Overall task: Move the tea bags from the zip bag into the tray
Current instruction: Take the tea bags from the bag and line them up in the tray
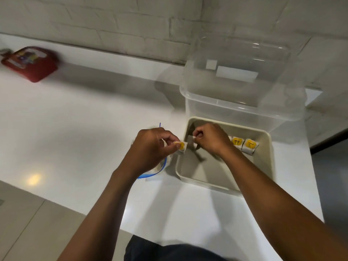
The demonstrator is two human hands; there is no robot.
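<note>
The light is dim and warm, with grey falloff across the white counter [75, 119]. A small yellowish glare spot [33, 179] sits on its near left part, a reflection of a lamp above. Soft shadows spread under both forearms and inside the tray [267, 157]. The red pouch [30, 63] at far left is smeared by blur. Wide-angle distortion bends the brick wall [113, 21] lines toward the edges.

Four tea bags [249, 146], one tray [268, 157]
</note>
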